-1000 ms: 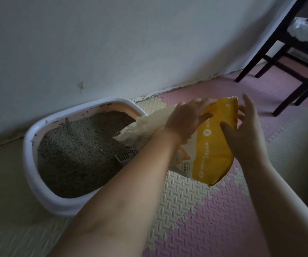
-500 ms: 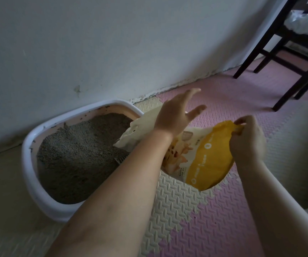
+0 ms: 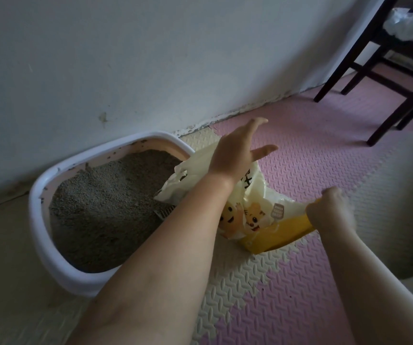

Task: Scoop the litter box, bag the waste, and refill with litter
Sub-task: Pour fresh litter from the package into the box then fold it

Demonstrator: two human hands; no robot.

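Note:
A white-rimmed litter box point(image 3: 51, 247) sits against the wall, filled with grey litter point(image 3: 105, 202). A yellow and cream litter bag point(image 3: 257, 220) with cartoon animals lies tipped beside the box, its cream open end over the box's right rim. My right hand point(image 3: 330, 212) grips the bag's yellow bottom end. Above the bag's cream part hovers my left hand point(image 3: 237, 150), fingers spread and straight, holding nothing. A grey slotted scoop point(image 3: 165, 211) pokes out of the litter under the bag's mouth, partly hidden by my left forearm.
The floor is covered in pink and cream foam mats point(image 3: 325, 170). A dark wooden chair point(image 3: 384, 70) stands at the far right with a white plastic bag point(image 3: 412, 26) on its seat. The wall point(image 3: 150, 58) runs right behind the box.
My left hand let go of the bag and lifted with fingers spread. My right hand closed on the bag's yellow end, and the bag sank lower toward the floor.

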